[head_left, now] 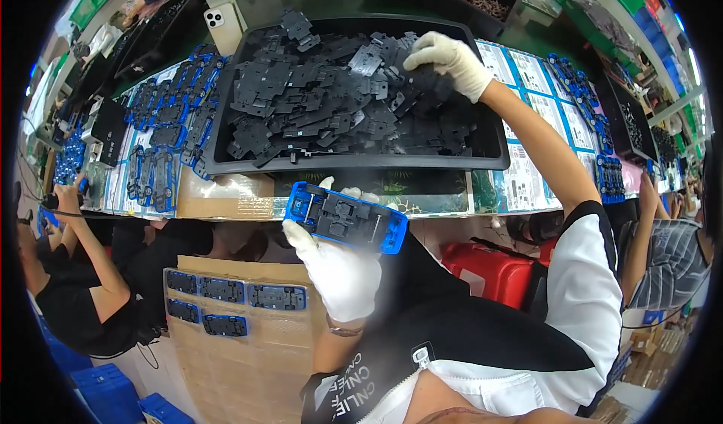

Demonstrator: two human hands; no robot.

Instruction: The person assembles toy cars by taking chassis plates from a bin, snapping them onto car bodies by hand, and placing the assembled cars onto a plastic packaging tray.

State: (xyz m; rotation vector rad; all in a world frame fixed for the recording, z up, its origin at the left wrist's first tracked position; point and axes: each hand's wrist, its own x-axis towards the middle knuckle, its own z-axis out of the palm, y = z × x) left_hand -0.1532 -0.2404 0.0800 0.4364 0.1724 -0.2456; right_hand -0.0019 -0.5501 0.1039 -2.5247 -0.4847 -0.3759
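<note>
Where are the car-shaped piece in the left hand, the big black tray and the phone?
Car-shaped piece (345, 216): head view, middle of its black underside.
Black tray (452, 162): head view, near rim.
Phone (225, 31): head view, back, below the lenses.

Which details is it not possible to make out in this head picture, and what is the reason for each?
- Head view: the far side of the blue-and-black plastic toy-car part, turned away over the white-gloved left hand.
- Head view: whether the white-gloved right hand grips anything; dark, blurred shapes beneath it merge.
- Head view: the lower flat black plastic plates, covered by upper ones.
- Head view: the person in the grey striped shirt, cut off by the fisheye rim.
</note>
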